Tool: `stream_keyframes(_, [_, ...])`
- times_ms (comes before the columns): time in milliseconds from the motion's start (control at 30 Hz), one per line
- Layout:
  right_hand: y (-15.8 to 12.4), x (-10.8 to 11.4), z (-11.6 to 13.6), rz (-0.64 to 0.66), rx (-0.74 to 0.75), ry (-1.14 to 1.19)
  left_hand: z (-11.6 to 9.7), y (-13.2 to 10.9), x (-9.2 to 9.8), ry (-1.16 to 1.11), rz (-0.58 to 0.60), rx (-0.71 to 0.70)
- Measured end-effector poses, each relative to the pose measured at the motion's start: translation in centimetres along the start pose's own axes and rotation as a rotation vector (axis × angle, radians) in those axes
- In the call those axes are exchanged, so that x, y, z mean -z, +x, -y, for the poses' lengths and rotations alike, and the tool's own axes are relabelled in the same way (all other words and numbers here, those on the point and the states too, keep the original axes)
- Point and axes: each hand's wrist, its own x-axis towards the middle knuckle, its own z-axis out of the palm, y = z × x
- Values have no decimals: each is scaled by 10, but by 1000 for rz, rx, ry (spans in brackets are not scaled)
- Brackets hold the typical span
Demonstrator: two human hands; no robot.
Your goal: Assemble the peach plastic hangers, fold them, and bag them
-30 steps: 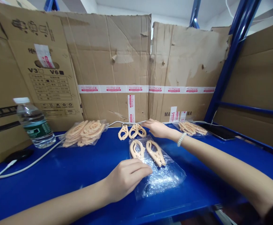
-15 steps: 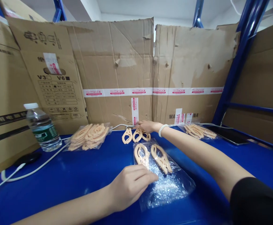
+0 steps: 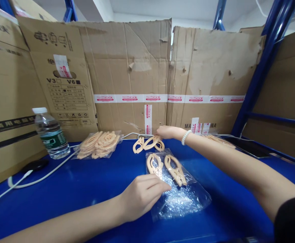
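A clear plastic bag (image 3: 177, 202) lies flat in front of me, with two peach folded travel hangers (image 3: 175, 170) in its far half. My left hand (image 3: 143, 194) is closed at the bag's left edge, thumb and fingers pinched on the film; it partly covers the left hanger. Farther back, my right hand (image 3: 166, 132) grips the end of a peach folding hanger (image 3: 151, 142), which is tilted between two more hangers, one at its left (image 3: 138, 145) and one at its right (image 3: 160, 145). The fingertips of my right hand are partly hidden.
Bagged hangers (image 3: 99, 144) are piled at the back left, beside a water bottle (image 3: 51, 135) and a white cable (image 3: 43, 177). At the back right lie another bagged bundle (image 3: 219, 140) and a dark phone-like slab (image 3: 251, 148). Cardboard sheets (image 3: 129, 74) wall the blue table's (image 3: 86, 189) far side.
My right hand has taken hold of the middle loose hanger and tilted it, moving slightly right. My left hand stays at the bag. The view has shifted a little.
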Motion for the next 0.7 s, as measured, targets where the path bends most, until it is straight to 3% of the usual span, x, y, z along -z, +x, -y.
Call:
stream_keyframes(133, [-45,15,4,-185,-31,39,1,-3,-1,1,-24,19])
stream_keyframes(267, [-108,25,19,-390,-50,87,0,-2,0,16,-39,4])
stream_keyframes(300, [-126,25,26,-457,-44,107,0,-2,0,19,-35,-1])
stream_keyframes(367, [-165,26,46,-723,44,215,0,-2,-1,28,-35,19])
stream_keyframes(467, [-222,25,87,-912,30,192,2,-3,-2,46,-43,90])
stream_keyframes(500, [-238,25,101,-904,-20,164,2,-3,-2,48,-47,110])
stream_keyframes(567, [-259,24,128,-835,30,98,3,-4,-3,49,-57,127])
stream_keyframes(700, [-259,13,161,-830,176,-55,2,-5,-3,68,-96,113])
